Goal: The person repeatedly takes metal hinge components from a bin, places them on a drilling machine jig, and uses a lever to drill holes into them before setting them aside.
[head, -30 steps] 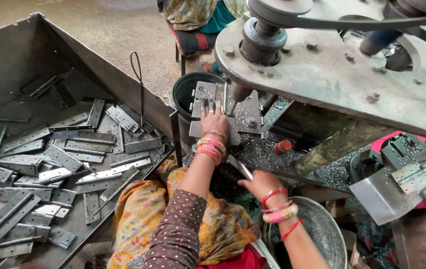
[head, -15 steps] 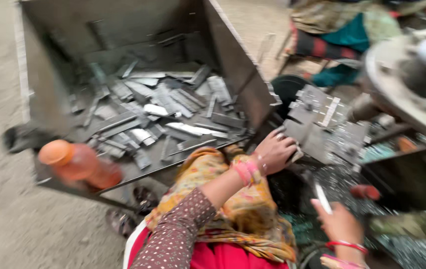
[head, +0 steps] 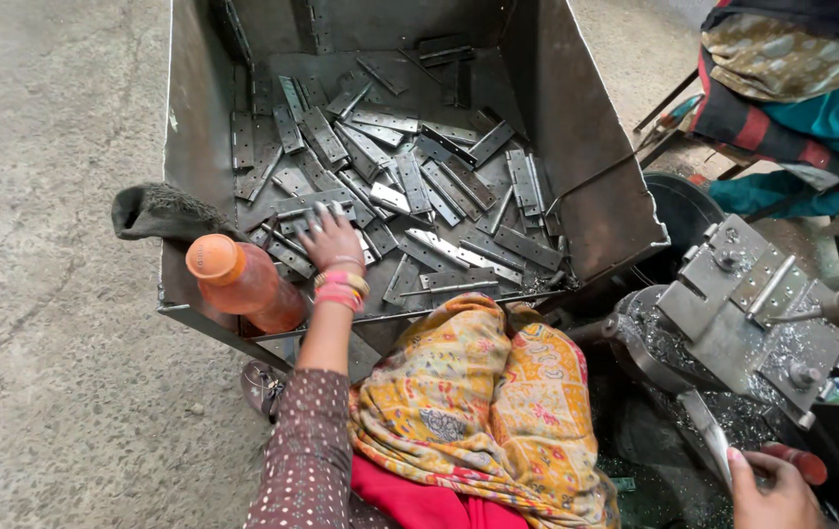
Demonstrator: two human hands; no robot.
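The left hand (head: 331,240) wears pink and gold bangles at the wrist, above a brown dotted sleeve (head: 294,451). A yellow patterned scarf (head: 468,402) drapes over red cloth (head: 410,500).

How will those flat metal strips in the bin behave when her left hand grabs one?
The metal strips look rigid and thin, so probably stiff and hard to pinch flat. They overlap loosely, so neighbours likely slide as the left hand lifts one. Edges may be sharp.
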